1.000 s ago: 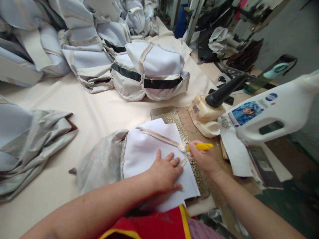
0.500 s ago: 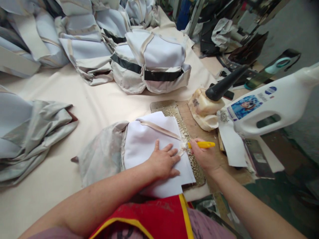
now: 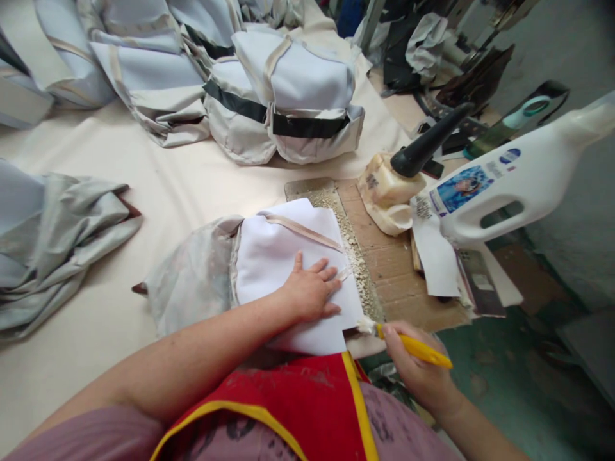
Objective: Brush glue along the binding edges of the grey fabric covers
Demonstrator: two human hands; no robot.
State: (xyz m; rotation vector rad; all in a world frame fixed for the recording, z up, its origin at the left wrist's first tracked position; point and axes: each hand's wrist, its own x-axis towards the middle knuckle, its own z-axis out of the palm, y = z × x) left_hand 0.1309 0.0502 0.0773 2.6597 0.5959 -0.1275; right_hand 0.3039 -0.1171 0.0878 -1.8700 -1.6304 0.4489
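One head-height view, forward and down, seemingly near both hands [image 3: 311, 293] [image 3: 417, 379]

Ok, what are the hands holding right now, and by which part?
The right hand holds the yellow brush by its handle, close to the bristles. The left hand grips nothing; it lies spread on the white panel.

Broad table [image 3: 177, 182] under a pale cream cover [image 3: 230, 182] fills the left and centre, its surface lightly creased and brightest toward the middle. Plain grey wall [image 3: 562, 64] runs along the right side, darkening toward the upper corner; green floor [image 3: 485, 358], scuffed with paler patches, shows at lower right. Grey upright post [image 3: 373, 29] stands near the table's far right edge; light soft, shadows faint
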